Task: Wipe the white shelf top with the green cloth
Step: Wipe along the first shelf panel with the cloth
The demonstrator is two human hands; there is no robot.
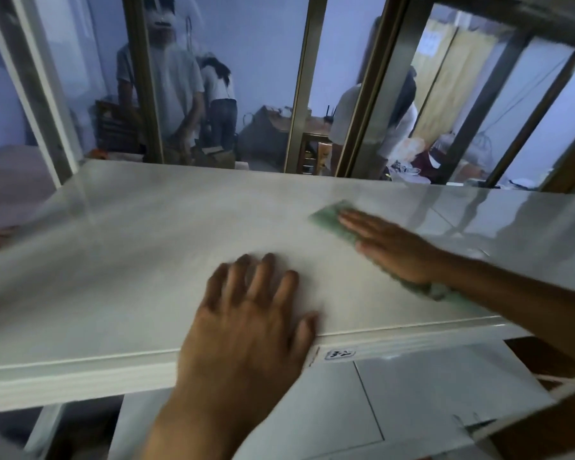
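White shelf top [120,260] fills view, glass panels behind. Right hand [392,250] flat, fingers [356,224] extended, pressing green cloth [329,217] underneath them. Left hand [253,310] lies flat, fingers spread, grasping nothing, near front edge.

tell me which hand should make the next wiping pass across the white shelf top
Right. The right hand already lies flat on the green cloth at the right side of the white shelf top. The left hand is bare, braced palm-down at the front edge.
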